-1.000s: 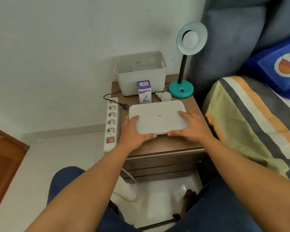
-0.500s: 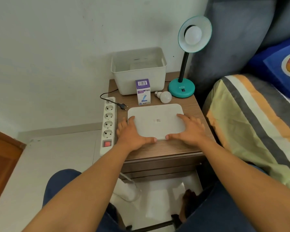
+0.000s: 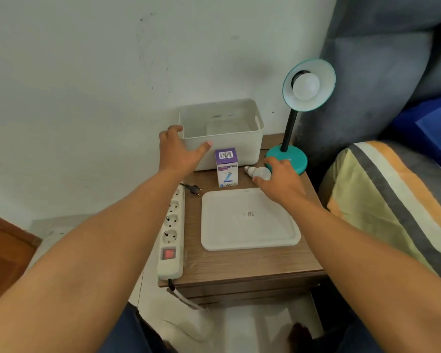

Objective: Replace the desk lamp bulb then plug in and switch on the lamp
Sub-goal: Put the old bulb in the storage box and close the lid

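Note:
A teal desk lamp (image 3: 294,159) stands at the back right of the nightstand, with a white bulb (image 3: 305,85) in its shade. Its black plug (image 3: 195,189) lies loose beside the white power strip (image 3: 172,225). A loose bulb (image 3: 260,173) lies next to the lamp base, and my right hand (image 3: 283,182) closes thumb and fingers around its globe. A purple and white bulb box (image 3: 226,166) stands upright left of it. My left hand (image 3: 178,154) is spread against the front left corner of the white bin (image 3: 239,149).
A flat white lid (image 3: 247,220) lies on the wooden nightstand (image 3: 239,266) in front of the box. A bed with a striped cover (image 3: 392,200) borders the right side. The wall is behind, and a brown door (image 3: 5,256) is at lower left.
Both hands have let go of the white lid, which now lies flat. The left hand moved up to the bin corner and the right hand reached forward onto the loose bulb.

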